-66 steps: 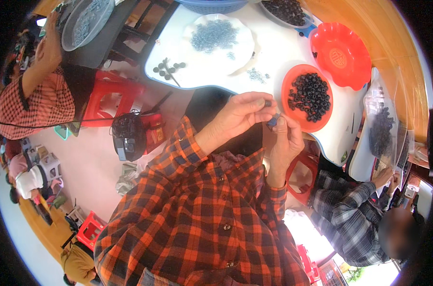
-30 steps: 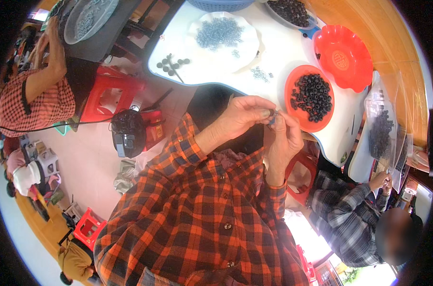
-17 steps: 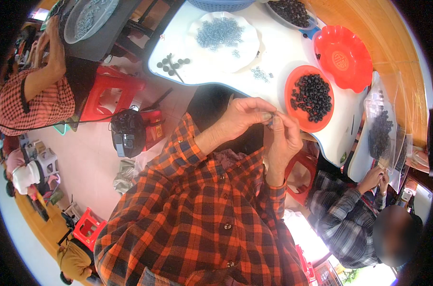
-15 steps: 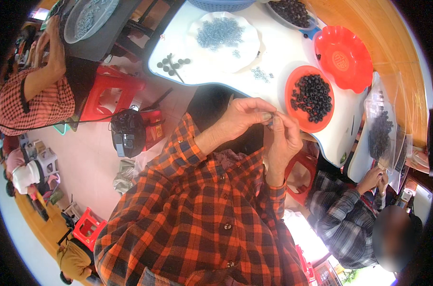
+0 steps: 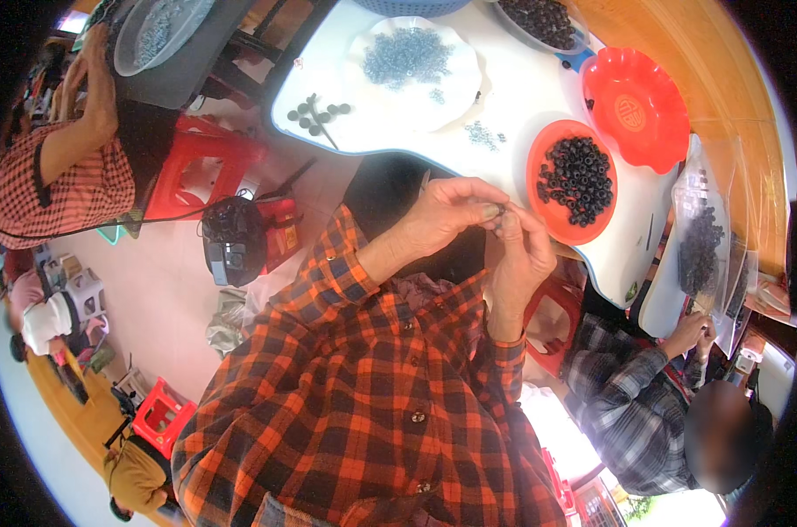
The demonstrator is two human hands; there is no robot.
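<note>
My left hand (image 5: 448,215) and my right hand (image 5: 523,249) meet at the table's near edge, fingertips pinched together. Between them is a small dark piece, mostly covered by the fingers; its kind cannot be made out. Just right of my hands stands an orange-red plate (image 5: 541,216) holding many small black ring-shaped parts (image 5: 581,180). Farther off, a white scalloped plate (image 5: 455,97) bears a heap of small clear bluish pieces (image 5: 405,58). A few loose clear pieces (image 5: 483,135) lie on the table between the two plates.
On the white table (image 5: 363,132), several black round pieces (image 5: 315,116) lie at left. A red scalloped bowl (image 5: 653,149) and a tub of black parts (image 5: 539,22) stand at the far right. A co-worker in grey plaid (image 5: 622,395) sits right; another in checks (image 5: 51,184) sits left.
My hands stay pinched together in nearly the same place, with only a slight shift of the fingers. The view has moved a little; the plates and parts lie as before.
</note>
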